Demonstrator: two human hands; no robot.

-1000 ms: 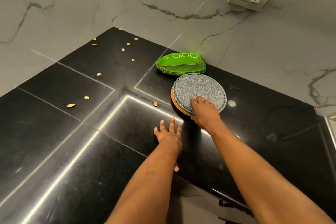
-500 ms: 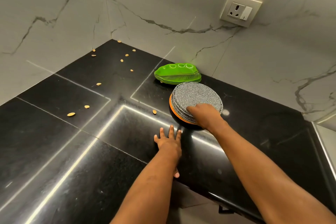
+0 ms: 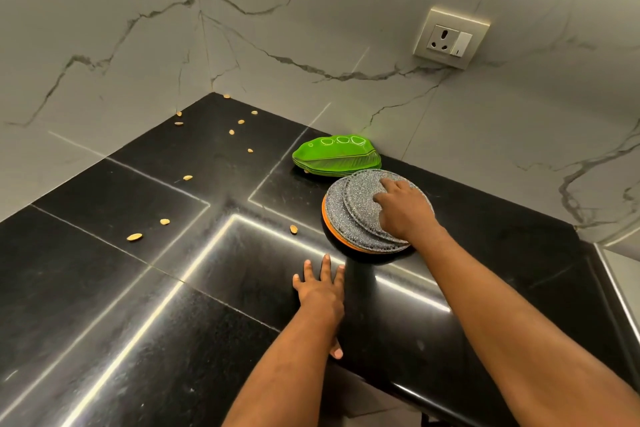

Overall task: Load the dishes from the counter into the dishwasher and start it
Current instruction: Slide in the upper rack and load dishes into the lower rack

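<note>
On the black counter [image 3: 138,288] the left hand [image 3: 320,291] stays spread flat, while at its 1 o'clock the grey plate stack [image 3: 346,211] now sits fanned, the right hand [image 3: 405,211] pressing extended fingers on its top plate, shifted towards 2 o'clock, probably readying a pickup.

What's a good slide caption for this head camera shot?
Right hand touching a stack of speckled grey plates beside green leaf-shaped plates, left hand flat on the black counter.
</note>
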